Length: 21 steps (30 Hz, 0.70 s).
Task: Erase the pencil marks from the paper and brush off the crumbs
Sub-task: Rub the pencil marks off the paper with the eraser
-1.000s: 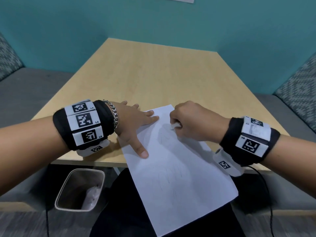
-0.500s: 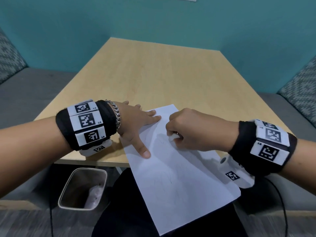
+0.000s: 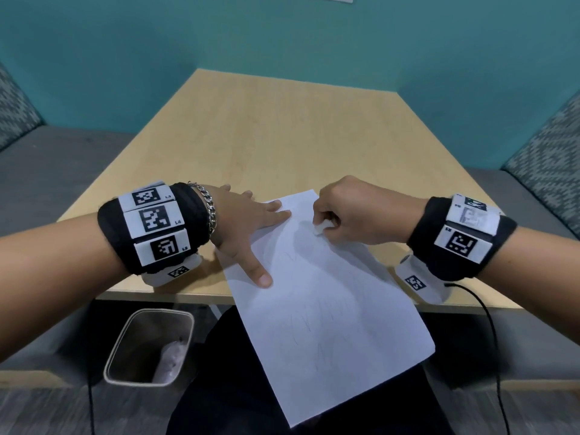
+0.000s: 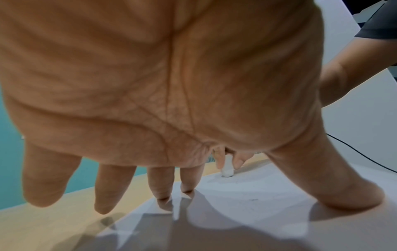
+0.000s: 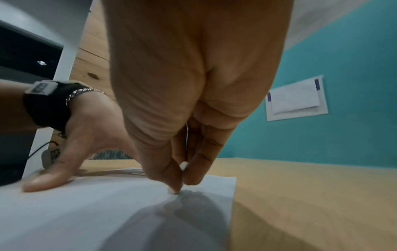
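Observation:
A white sheet of paper (image 3: 326, 309) with faint pencil lines lies askew at the near edge of the wooden table (image 3: 282, 136), its lower half hanging off. My left hand (image 3: 251, 227) lies flat with spread fingers on the sheet's upper left part, thumb (image 4: 335, 183) pressing the paper (image 4: 247, 212). My right hand (image 3: 354, 211) pinches a small white eraser (image 3: 321, 229) and holds its tip on the paper near the top corner. The eraser (image 4: 227, 169) shows between the fingertips in the left wrist view, and the eraser (image 5: 183, 165) is mostly hidden in the right wrist view.
A clear waste bin (image 3: 150, 346) stands on the floor below the table's left near edge. Grey benches with patterned cushions (image 3: 546, 146) flank the table. A black cable (image 3: 489, 340) hangs from my right wrist. The teal wall (image 3: 282, 36) closes the far side.
My right hand with the eraser has moved from the sheet's middle back up toward the top corner. The left hand has stayed pressed on the paper.

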{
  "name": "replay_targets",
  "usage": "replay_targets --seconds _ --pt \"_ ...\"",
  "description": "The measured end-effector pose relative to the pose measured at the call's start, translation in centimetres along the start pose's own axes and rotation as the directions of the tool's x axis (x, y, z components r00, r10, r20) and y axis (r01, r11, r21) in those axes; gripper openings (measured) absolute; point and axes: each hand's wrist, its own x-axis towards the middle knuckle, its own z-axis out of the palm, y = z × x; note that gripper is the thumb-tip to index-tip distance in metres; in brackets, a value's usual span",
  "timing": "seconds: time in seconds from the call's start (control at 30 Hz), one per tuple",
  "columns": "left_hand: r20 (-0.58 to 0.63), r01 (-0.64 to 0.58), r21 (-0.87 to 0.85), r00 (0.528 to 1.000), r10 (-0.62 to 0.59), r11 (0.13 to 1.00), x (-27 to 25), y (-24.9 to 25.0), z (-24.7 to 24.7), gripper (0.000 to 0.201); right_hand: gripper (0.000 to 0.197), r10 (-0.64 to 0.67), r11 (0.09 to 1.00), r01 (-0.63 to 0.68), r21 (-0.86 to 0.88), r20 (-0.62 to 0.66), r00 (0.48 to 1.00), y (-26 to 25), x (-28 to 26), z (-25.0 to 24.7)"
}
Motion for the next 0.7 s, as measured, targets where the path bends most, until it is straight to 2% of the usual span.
replay_targets --seconds 0.13,0.27,0.33,0.43,0.57,0.7 --pt "-0.002 0.000 0.003 1.000 0.000 1.000 0.0 -0.1 0.1 0.142 0.020 -0.060 0.997 0.057 0.057 0.054 0.997 -0.2 -1.1 0.3" --pt "-0.002 0.001 0.007 1.000 -0.001 1.000 0.1 0.1 0.0 0.142 0.017 0.012 0.999 -0.013 0.042 0.019 1.000 0.7 -1.4 0.3" --pt "-0.004 0.004 0.008 1.000 -0.004 1.000 0.0 0.1 0.0 0.142 0.015 0.002 0.999 -0.002 0.047 0.013 1.000 0.6 -1.7 0.5" --pt "-0.007 0.013 -0.002 1.000 -0.013 1.000 -0.2 0.1 0.0 0.142 0.018 -0.006 0.997 0.000 0.081 0.071 0.997 0.0 -2.5 0.0" --pt "-0.028 0.017 0.002 0.999 -0.017 1.000 -0.5 0.4 0.0 0.141 0.023 0.041 0.993 -0.041 0.114 0.007 0.999 -0.4 -3.9 -0.7" --pt "-0.077 0.026 0.040 0.997 -0.023 0.999 -1.2 1.4 0.6 0.135 0.017 0.023 0.989 -0.027 0.142 0.029 0.999 -1.7 -5.8 0.6"
